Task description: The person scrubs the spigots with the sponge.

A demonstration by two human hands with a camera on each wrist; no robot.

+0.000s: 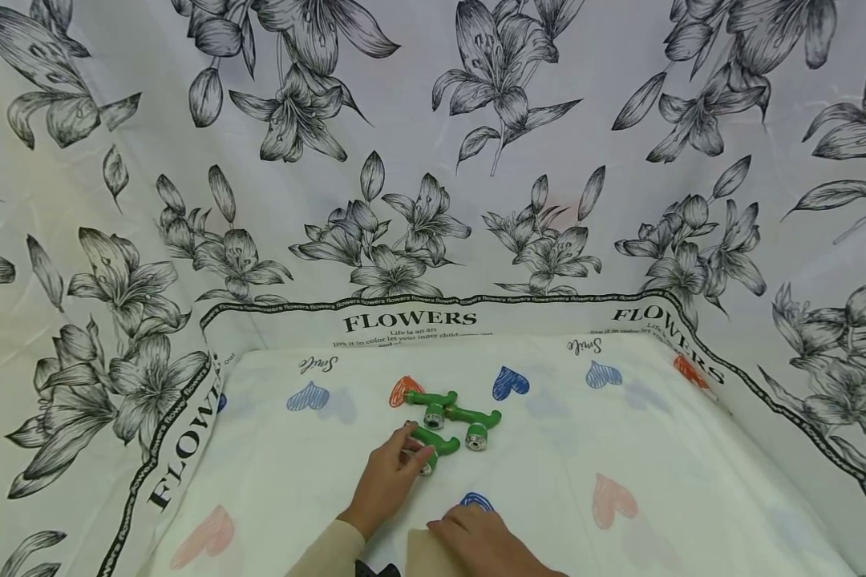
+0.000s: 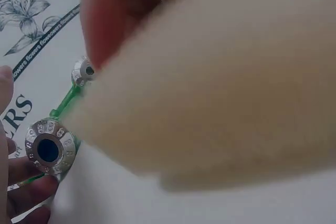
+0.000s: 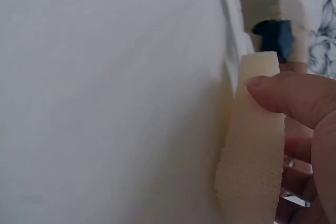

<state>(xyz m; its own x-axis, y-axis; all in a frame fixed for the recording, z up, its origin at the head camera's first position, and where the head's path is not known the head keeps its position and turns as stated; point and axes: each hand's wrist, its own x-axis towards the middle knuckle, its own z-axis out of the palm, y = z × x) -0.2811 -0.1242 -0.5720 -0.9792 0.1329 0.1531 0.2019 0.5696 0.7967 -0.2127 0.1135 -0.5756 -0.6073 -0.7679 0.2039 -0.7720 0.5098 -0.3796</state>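
My left hand [image 1: 388, 481] grips the nearest green tap [image 1: 440, 441], a curved green piece with a round silver end. In the left wrist view the fingers [image 2: 31, 195] curl beside that silver ring [image 2: 64, 145], which has raised marks around a dark hole. My right hand [image 1: 487, 545], low in the head view, pinches a beige sponge [image 3: 254, 140] between thumb and fingers. Blurred and close, the sponge fills much of the left wrist view. Two more green taps lie just beyond the left hand, one at the back [image 1: 433, 398] and one to the right [image 1: 476, 418].
A white cloth [image 1: 548, 473] printed with hearts covers the table. Around its back and sides hangs a white curtain [image 1: 418, 200] with black flower prints. A dark strap [image 3: 277, 38] sits at the left wrist.
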